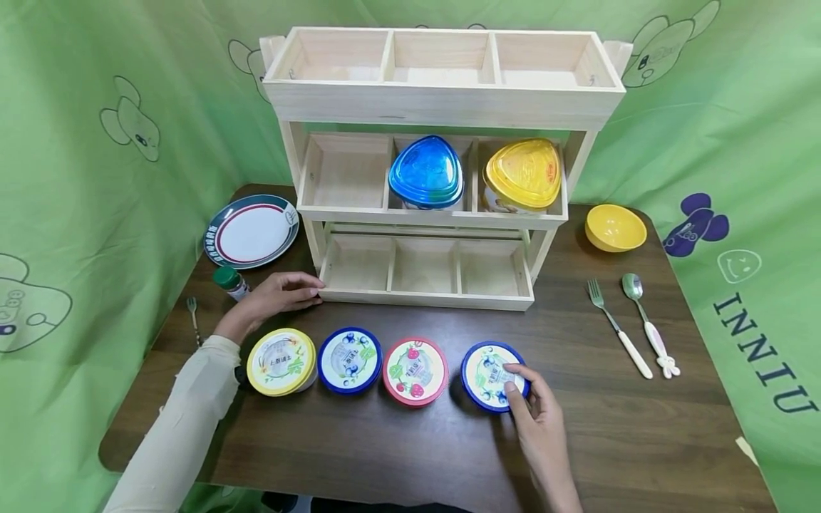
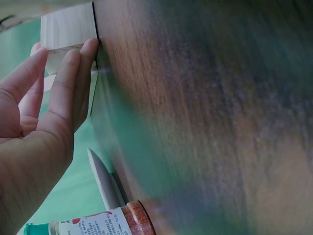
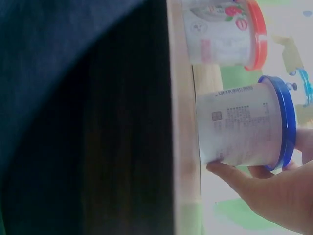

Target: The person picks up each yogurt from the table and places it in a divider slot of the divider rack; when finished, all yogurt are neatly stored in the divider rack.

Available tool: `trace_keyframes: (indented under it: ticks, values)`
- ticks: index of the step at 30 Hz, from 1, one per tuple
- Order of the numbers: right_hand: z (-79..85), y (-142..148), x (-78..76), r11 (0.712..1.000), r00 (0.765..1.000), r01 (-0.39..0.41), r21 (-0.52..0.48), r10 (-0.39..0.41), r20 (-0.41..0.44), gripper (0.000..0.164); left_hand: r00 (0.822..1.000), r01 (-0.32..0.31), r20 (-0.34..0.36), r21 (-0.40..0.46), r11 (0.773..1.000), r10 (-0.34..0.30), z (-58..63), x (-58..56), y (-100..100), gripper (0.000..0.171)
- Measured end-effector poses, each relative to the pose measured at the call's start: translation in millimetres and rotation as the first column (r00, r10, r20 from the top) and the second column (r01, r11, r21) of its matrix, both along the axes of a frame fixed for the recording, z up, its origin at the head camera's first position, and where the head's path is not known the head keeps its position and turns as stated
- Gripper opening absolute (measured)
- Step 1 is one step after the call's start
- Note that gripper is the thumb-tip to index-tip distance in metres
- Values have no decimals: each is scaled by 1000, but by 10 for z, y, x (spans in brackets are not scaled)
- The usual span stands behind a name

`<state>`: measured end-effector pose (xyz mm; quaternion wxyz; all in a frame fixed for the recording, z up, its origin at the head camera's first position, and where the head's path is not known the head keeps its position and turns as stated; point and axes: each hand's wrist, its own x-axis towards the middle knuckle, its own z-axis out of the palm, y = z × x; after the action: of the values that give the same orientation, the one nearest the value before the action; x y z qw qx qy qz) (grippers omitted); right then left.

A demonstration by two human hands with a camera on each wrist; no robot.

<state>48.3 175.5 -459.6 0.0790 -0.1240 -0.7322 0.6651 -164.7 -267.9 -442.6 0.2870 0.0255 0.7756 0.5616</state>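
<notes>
Near the table's front right, my right hand (image 1: 541, 420) grips a round white tub with a blue lid (image 1: 487, 370). In the right wrist view the tub (image 3: 239, 127) stands upright on the table, thumb low on its side. With nearly straight fingers, my left hand (image 1: 279, 296) touches the bottom left corner of a wooden three-tier shelf (image 1: 423, 301); the left wrist view shows the fingertips at the shelf's corner (image 2: 68, 24). Left of the held tub stand a red-lidded tub (image 1: 415, 372), another blue-lidded tub (image 1: 350, 360) and a yellow-lidded tub (image 1: 282, 362), in a row.
The middle tier holds a blue-lidded container (image 1: 426, 173) and a yellow-lidded container (image 1: 524, 173). At left are a plate (image 1: 251, 229), a green-capped jar (image 1: 229, 281) and a small fork (image 1: 194, 320). A yellow bowl (image 1: 616, 228), fork (image 1: 618, 329) and spoon (image 1: 651, 328) lie right.
</notes>
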Motion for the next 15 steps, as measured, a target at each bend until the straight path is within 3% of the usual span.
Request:
trace_keyframes:
  ticks: [8,15]
  values:
    - [99,214,-93,999,994,53,-2,-53,-94,26,1000,-7,8,7,1000,7,0,-6,-10,37]
    - [268,361,-178,992,987,128,-14,-129,-101,30,1000,7,4,-6,1000,-7,11,-8,-2,39]
